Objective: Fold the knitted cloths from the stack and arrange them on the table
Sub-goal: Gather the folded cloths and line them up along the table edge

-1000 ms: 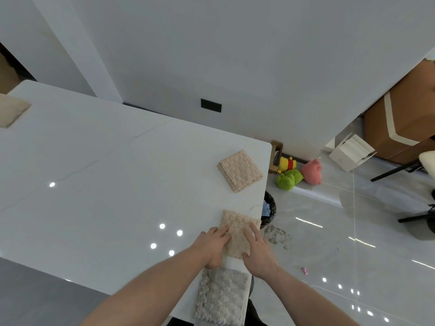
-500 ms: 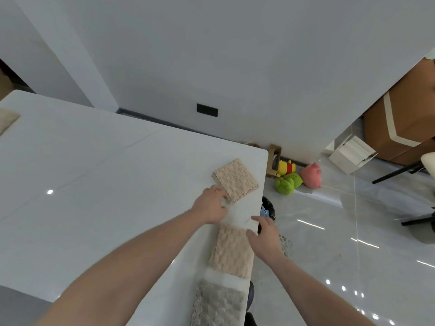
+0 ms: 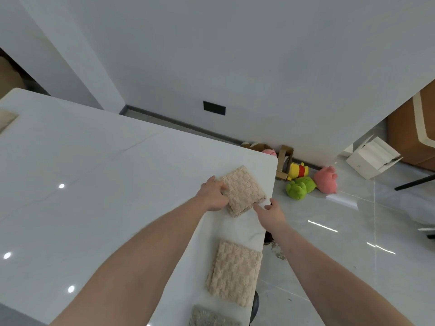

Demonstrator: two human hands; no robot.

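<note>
A folded beige knitted cloth lies near the far right corner of the white table. My left hand grips its left edge, fingers curled on the fabric. My right hand hovers at the cloth's near right corner with fingers spread, barely touching it. A second folded beige cloth lies closer to me along the right table edge. A folded grey cloth sits at the bottom of the view. The beige stack shows at the far left edge.
The table's right edge runs just beside my right hand. On the floor beyond lie plush toys, a white open box and a brown piece of furniture. A dark chair leg crosses the right side.
Both hands left the nearer beige cloth and reached forward to the far one. My left hand has taken hold of its left edge, and the cloth has shifted slightly.
</note>
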